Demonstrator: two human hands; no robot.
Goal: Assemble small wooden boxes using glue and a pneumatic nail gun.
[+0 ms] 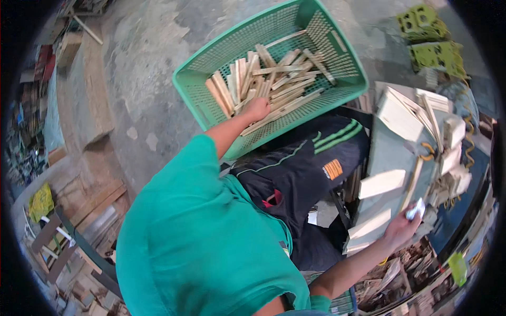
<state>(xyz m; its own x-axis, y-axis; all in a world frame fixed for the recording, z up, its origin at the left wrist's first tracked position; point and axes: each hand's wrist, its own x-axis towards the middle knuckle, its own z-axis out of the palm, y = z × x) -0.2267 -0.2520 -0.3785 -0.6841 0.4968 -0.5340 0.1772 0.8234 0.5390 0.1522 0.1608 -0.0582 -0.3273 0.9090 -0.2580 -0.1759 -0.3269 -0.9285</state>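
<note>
The person leans forward over a green plastic basket (345,84) that stands on the grey concrete floor (142,63). The basket has mesh walls and is partly filled with short, pale wooden slats (274,79), lying in loose, crossed layers.

The left hand (256,108) is stretched into the basket and rests on the slats at the near side of the pile. Its fingers are curled down around the ends of some slats, but the fingertips are hidden, so how firm the grip is I cannot tell.

The right hand (403,226) is low on the right side, well apart from the basket. Its fingers are closed on a small shiny white object (416,208); what kind of thing it is cannot be seen clearly. This hand is just beside a grey machine (390,152) on which several flat wooden boards (382,183) lie, and one board is near the wrist.

Between both arms there are the dark trousers (300,168) with green stripes and the green shirt (195,242) of the person. Behind the machine, on the floor, two yellow-green metal parts (432,39) with holes stand. On the left side wood scraps and planks (89,205) are piled.
</note>
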